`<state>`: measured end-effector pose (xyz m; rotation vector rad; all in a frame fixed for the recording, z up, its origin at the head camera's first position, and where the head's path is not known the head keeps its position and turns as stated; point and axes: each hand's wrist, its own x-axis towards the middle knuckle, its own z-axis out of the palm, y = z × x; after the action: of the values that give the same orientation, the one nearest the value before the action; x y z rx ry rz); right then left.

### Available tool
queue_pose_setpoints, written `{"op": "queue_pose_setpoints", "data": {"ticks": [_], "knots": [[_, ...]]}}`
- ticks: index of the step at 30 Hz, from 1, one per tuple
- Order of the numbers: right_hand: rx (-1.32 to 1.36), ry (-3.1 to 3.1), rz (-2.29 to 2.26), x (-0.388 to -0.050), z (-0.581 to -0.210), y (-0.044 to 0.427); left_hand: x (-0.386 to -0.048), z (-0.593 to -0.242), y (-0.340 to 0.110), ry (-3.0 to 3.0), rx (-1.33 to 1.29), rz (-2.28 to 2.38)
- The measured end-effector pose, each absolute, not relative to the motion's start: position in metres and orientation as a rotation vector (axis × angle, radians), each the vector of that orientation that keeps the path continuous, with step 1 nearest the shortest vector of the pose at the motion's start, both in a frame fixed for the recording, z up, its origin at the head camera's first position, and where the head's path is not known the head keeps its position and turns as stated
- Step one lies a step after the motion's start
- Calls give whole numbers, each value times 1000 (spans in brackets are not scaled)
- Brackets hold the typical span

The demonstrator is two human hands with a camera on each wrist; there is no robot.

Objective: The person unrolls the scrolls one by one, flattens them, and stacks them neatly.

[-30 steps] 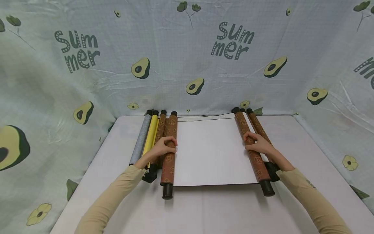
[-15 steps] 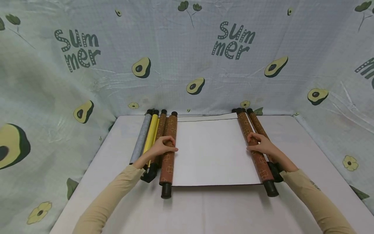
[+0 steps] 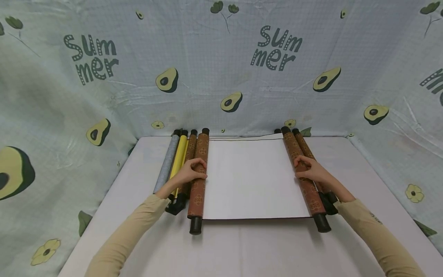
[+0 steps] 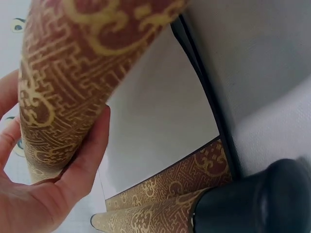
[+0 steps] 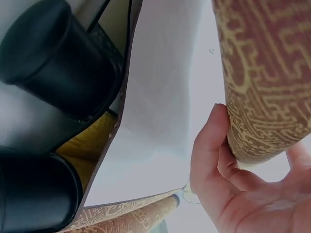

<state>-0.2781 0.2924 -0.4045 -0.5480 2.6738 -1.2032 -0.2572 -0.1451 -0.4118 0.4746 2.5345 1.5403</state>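
Note:
A hanging scroll of white paper [image 3: 254, 177] with brown, gold-patterned rolled ends lies partly unrolled. My left hand [image 3: 191, 172] grips its left roll [image 3: 198, 198], thumb on the near inner side. In the left wrist view, my thumb and fingers [image 4: 82, 167] wrap around that patterned roll [image 4: 77, 73]. My right hand [image 3: 313, 172] grips the right roll [image 3: 309, 194] at about mid-length. The right wrist view has my thumb [image 5: 211, 145] against this roll [image 5: 267, 82]. Black knobs [image 3: 195, 226] stick out at the near ends.
Just left of the held scroll lie a grey roll [image 3: 168, 163], a yellow roll [image 3: 178, 159] and another brown roll [image 3: 189, 154]. A further brown roll [image 3: 303, 144] sits right of the scroll. Patterned cloth [image 3: 207, 57] hangs behind the white table [image 3: 238, 250].
The right roll has shifted right with my right hand, and the left roll slightly left with my left hand. The white paper between them shows wider.

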Motion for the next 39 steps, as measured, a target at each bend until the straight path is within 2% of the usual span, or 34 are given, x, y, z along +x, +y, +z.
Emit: {"op": "queue_pose_setpoints", "data": {"ticks": [7, 22, 39], "knots": [[-507, 2655, -1193, -276, -402, 295, -257, -410, -148, 2565, 433, 1498], [-434, 2711, -1121, -274, -404, 301, -257, -414, -152, 2627, 523, 1436], [-538, 2721, -1109, -274, -411, 313, -256, -413, -156, 2666, 544, 1376]]}}
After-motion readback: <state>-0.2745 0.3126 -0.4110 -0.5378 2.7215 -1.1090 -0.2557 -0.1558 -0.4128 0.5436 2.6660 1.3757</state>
